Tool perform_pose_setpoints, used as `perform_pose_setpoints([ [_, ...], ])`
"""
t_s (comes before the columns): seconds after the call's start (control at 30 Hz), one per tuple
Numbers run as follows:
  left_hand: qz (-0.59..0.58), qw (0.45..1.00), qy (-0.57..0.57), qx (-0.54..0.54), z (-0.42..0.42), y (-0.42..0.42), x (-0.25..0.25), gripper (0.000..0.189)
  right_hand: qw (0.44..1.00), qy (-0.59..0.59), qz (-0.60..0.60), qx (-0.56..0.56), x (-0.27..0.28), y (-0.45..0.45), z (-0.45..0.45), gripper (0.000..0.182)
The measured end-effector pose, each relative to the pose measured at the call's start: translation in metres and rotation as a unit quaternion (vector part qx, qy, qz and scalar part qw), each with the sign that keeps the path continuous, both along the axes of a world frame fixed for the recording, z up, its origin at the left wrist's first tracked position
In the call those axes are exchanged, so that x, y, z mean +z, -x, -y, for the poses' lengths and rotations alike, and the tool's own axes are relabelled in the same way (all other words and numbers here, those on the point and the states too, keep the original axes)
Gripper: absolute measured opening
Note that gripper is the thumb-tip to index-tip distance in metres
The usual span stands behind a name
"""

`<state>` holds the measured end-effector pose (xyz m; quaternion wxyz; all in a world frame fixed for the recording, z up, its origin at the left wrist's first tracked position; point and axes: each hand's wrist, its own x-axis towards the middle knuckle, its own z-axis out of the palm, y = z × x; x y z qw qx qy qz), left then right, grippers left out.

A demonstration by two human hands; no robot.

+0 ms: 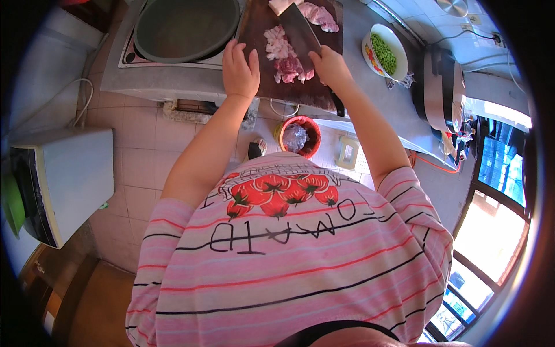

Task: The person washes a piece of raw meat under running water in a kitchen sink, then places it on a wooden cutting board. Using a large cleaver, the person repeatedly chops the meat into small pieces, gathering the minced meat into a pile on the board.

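In my right hand (333, 68) is a broad-bladed kitchen cleaver (299, 37); a black handle end shows below my wrist. Its blade lies over chopped raw meat (286, 65), pale fatty pieces towards the far side and redder ones nearer me. All this is on a dark brown cutting board (269, 93). My left hand (241, 71) is at the board's left edge, thumb apart from the fingers, holding nothing. Beyond the blade are a larger piece of raw meat (321, 16) and a pale slab (282, 6), partly cut off by the frame's top.
Left of the board, a large wok (186, 30) sits on the stove. To the right stand a floral bowl (368, 47) of chopped green vegetables and a rice cooker (444, 91). A lined red bin (320, 138) is on the floor below the counter. A white appliance (78, 178) stands at left.
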<state>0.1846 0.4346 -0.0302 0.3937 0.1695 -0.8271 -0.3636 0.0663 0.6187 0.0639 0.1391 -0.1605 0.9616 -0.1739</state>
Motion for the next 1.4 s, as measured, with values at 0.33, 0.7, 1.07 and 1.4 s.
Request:
perform_pose_setpoints([
  [0.33, -0.004, 1.000, 0.002, 0.001, 0.003, 0.004, 0.000, 0.030, 0.999, -0.022, 0.013, -0.025, 0.005, -0.007, -0.003, 0.040],
  [0.7, 0.012, 1.000, -0.009, -0.004, 0.003, -0.001, -0.003, 0.030, 0.995, -0.023, 0.075, -0.058, 0.026, -0.007, 0.005, 0.036],
  [1.07, 0.006, 1.000, -0.008, -0.003, 0.001, -0.002, -0.002, 0.031, 0.998, -0.040, 0.020, -0.040, 0.022, -0.007, -0.001, 0.038],
  [1.4, -0.002, 1.000, 0.003, 0.004, 0.003, 0.002, -0.005, 0.031, 0.996, -0.035, 0.019, -0.075, 0.008, -0.005, -0.010, 0.037],
])
